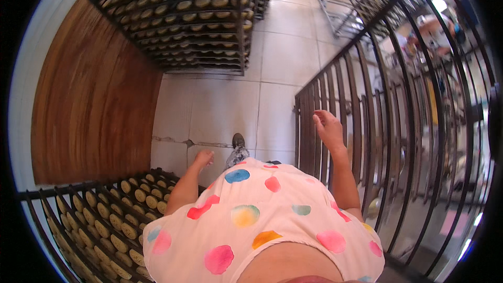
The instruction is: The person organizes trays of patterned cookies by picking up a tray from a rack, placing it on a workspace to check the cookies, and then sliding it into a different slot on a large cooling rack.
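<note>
My left hand [205, 158] hangs low beside the body, its fingers loosely curled in, and no object shows in it. It is nearest to a dark metal rack [32, 195] with round, pale yellow-brown pieces [140, 195] lying in rows. My right hand [329, 127] is raised farther forward, fingers bent but not closed into a fist, with nothing visible in it. Just beside that hand stands a dark rack of slatted shelves [361, 84]; whether the hand touches it, I cannot tell.
Ahead on the left is a tall loaded rack [201, 36] of similar round pieces. A brown wooden panel [97, 91] lines the left side. Pale floor tiles [283, 52] run between the racks, cracked near my shoe [238, 140]. Another metal rack [340, 0] stands farther off.
</note>
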The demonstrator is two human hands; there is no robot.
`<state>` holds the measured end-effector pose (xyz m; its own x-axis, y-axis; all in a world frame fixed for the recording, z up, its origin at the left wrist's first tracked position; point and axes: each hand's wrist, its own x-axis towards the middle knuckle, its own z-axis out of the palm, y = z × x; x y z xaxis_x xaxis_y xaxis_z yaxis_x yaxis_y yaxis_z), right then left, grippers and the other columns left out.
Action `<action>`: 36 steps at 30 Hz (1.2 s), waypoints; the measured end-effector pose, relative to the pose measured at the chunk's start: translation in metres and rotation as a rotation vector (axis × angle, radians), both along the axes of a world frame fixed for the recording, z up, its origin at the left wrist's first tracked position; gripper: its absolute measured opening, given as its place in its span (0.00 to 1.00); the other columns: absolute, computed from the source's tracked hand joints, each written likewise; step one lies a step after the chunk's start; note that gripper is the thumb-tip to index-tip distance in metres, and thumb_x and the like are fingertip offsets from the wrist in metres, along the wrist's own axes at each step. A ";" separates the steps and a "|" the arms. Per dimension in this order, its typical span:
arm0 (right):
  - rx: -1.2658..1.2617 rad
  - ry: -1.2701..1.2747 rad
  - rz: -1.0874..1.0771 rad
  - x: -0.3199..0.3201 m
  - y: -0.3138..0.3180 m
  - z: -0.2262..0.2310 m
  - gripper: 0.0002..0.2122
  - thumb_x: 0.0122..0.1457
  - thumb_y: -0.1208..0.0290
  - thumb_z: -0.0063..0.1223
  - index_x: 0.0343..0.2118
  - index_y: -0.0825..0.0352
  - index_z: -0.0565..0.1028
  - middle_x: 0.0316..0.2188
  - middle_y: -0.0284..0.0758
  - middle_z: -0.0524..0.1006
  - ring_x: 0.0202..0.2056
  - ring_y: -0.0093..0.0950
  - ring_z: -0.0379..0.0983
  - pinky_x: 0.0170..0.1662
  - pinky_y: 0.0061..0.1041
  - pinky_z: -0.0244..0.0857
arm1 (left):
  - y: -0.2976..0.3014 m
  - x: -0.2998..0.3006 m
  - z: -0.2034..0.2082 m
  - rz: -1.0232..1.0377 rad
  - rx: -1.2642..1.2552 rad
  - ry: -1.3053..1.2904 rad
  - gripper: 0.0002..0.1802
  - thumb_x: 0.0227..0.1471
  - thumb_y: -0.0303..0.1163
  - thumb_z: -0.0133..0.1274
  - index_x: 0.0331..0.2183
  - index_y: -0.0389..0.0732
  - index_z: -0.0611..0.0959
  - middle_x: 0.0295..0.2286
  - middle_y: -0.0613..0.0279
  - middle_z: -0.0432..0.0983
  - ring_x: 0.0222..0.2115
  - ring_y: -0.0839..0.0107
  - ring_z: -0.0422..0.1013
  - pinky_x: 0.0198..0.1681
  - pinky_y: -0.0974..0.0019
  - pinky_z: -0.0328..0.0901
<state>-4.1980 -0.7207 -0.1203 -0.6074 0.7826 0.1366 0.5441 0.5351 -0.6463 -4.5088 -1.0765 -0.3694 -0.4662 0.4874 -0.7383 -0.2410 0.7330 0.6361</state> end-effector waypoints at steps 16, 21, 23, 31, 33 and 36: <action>0.215 0.485 0.291 -0.330 0.153 0.125 0.15 0.55 0.70 0.53 0.45 0.68 0.70 0.43 0.42 0.73 0.44 0.37 0.70 0.48 0.30 0.63 | 0.159 -0.295 0.139 0.704 0.541 0.345 0.11 0.54 0.33 0.49 0.32 0.34 0.75 0.25 0.62 0.74 0.24 0.75 0.70 0.27 0.71 0.66; 0.411 0.502 0.290 -0.402 0.171 0.147 0.25 0.55 0.67 0.54 0.54 0.70 0.62 0.52 0.44 0.65 0.55 0.39 0.60 0.57 0.32 0.53 | 0.155 -0.350 0.200 0.839 0.661 0.560 0.12 0.53 0.32 0.51 0.36 0.34 0.76 0.27 0.62 0.74 0.28 0.75 0.70 0.30 0.72 0.66; 0.321 0.516 0.261 -0.417 0.173 0.147 0.25 0.55 0.67 0.54 0.54 0.70 0.62 0.53 0.43 0.65 0.55 0.37 0.59 0.58 0.31 0.51 | 0.149 -0.382 0.225 0.830 0.589 0.719 0.13 0.52 0.32 0.52 0.37 0.33 0.76 0.29 0.60 0.74 0.30 0.73 0.71 0.33 0.71 0.66; -0.083 0.894 0.028 -0.466 0.167 0.136 0.19 0.56 0.74 0.53 0.48 0.76 0.63 0.46 0.43 0.70 0.47 0.28 0.66 0.52 0.24 0.58 | 0.116 -0.594 0.370 0.936 0.477 1.103 0.27 0.44 0.39 0.58 0.41 0.29 0.73 0.38 0.46 0.73 0.42 0.58 0.68 0.42 0.61 0.63; -0.107 0.975 -0.034 -0.475 0.160 0.134 0.19 0.56 0.75 0.53 0.48 0.75 0.62 0.46 0.43 0.70 0.48 0.28 0.66 0.53 0.25 0.56 | 0.110 -0.647 0.408 1.028 0.466 1.129 0.27 0.44 0.39 0.58 0.41 0.29 0.72 0.38 0.45 0.72 0.41 0.58 0.69 0.41 0.60 0.63; -0.123 1.017 -0.078 -0.485 0.154 0.135 0.16 0.54 0.78 0.53 0.44 0.74 0.65 0.43 0.42 0.71 0.48 0.28 0.66 0.55 0.26 0.55 | 0.111 -0.704 0.440 1.039 0.570 1.153 0.27 0.44 0.38 0.58 0.41 0.30 0.71 0.37 0.45 0.71 0.39 0.57 0.69 0.39 0.58 0.63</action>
<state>-4.6825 -0.5666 0.0147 -0.1964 0.8582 0.4742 -0.2612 0.4203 -0.8690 -5.2131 -0.9653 0.0704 -0.8860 -0.2933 0.3591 0.3123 0.1951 0.9297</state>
